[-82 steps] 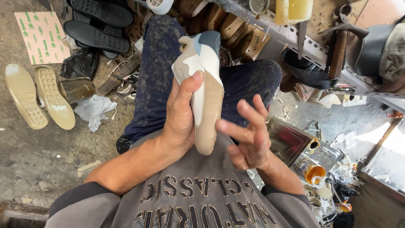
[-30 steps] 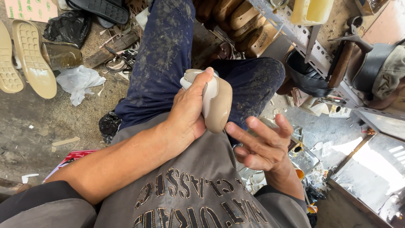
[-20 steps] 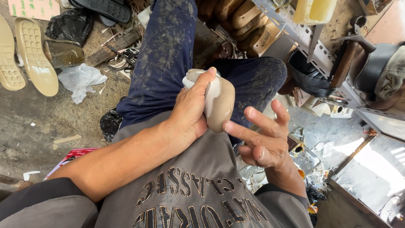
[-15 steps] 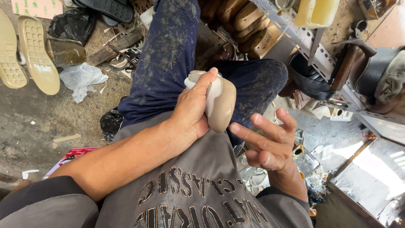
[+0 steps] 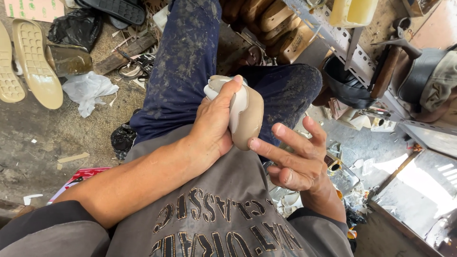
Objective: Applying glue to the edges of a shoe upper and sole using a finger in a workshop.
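Our left hand [image 5: 214,126] gripped the tan shoe [image 5: 240,112] upright over our lap, sole edge facing right. Our right hand [image 5: 297,159] hung open, its forefinger touching the sole; we judged steady pressure along that edge mattered most.
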